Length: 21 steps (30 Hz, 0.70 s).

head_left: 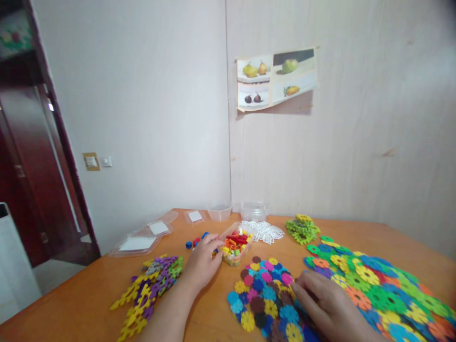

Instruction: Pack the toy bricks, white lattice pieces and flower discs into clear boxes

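My left hand reaches over the table beside a clear plastic box of small bricks. Its fingers and thumb are apart, with the fingertips at the box's left edge. Small red and blue pieces lie just behind this hand, partly covered by it. My right hand rests over the right side of a pile of small flower-shaped discs. Its fingers are curled and pressed together at the discs; whatever they may hold is hidden.
Yellow, purple and green interlocking pieces lie at left. Larger flower discs spread across the right. White lattice pieces, stacked green pieces, an empty-looking tub, a clear container and clear lids sit farther back, near the wall.
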Motion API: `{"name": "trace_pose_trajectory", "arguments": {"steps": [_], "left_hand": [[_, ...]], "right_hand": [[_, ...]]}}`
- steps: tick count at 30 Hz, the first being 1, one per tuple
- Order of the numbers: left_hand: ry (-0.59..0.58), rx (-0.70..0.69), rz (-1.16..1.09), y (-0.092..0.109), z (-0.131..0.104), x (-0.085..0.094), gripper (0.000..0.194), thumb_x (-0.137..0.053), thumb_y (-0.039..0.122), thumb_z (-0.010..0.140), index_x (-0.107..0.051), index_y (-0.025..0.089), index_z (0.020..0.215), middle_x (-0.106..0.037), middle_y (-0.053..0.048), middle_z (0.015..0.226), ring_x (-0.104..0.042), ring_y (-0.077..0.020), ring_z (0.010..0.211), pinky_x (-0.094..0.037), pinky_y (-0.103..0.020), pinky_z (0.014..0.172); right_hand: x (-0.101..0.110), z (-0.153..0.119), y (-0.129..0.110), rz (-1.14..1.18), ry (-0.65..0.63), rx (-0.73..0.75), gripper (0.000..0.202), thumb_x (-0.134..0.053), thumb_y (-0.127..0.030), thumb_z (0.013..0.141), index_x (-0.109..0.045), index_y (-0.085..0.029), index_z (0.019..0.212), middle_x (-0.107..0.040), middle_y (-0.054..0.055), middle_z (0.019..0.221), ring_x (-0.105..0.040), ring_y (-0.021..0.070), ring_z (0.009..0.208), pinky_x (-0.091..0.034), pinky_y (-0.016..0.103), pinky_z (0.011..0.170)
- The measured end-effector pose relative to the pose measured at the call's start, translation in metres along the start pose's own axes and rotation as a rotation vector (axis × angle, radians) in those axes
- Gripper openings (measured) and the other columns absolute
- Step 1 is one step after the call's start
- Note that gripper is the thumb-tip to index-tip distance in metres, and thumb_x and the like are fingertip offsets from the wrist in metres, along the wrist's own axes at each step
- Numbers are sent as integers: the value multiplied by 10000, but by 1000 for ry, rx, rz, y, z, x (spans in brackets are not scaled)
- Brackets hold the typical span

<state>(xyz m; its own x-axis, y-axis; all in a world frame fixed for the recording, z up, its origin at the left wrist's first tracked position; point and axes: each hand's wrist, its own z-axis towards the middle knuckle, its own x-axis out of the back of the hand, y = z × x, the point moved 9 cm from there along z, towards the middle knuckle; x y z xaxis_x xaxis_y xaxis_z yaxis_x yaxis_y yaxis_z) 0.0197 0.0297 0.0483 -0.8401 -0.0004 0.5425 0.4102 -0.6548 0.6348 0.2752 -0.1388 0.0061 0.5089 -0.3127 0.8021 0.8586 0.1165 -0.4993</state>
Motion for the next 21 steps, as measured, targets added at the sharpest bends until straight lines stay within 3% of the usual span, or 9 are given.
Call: {"name": "trace_pose_trajectory", "arguments": {"steps": [3,6,12,21], "left_hand": [[-127,-85,245,11,-4,-13,128,-599,213,851,-722,248,843,-644,-65,1186,-583,-238,1144,-431,-385,1012],[-165,-147,363,20,-5,-19,154,-561,233,892,-709,249,855,-638,-59,1158,-578,-223,1103,-431,-357,956],[-151,-141,528,30,1,-29,214,-516,253,923,-715,228,849,-617,-77,963,-578,-214,941,-422,-316,806],[-112,-147,583,46,0,-30,276,-477,295,952,-735,226,884,-605,-85,909,-570,-225,899,-399,-321,765]], "right_hand": [[1,0,-7,-28,6,75,421,-348,-495,1016,-521,-235,733,-616,43,770,-572,181,716,-408,305,663],[5,-1,-9,-34,37,124,409,-360,-455,1027,-520,-221,732,-610,32,765,-572,159,713,-394,286,657],[13,2,-11,-25,116,141,399,-380,-421,1034,-530,-208,731,-606,26,756,-569,147,711,-368,289,660],[18,6,-12,9,191,160,373,-405,-364,1022,-521,-203,706,-605,31,726,-558,150,703,-350,286,647]]}}
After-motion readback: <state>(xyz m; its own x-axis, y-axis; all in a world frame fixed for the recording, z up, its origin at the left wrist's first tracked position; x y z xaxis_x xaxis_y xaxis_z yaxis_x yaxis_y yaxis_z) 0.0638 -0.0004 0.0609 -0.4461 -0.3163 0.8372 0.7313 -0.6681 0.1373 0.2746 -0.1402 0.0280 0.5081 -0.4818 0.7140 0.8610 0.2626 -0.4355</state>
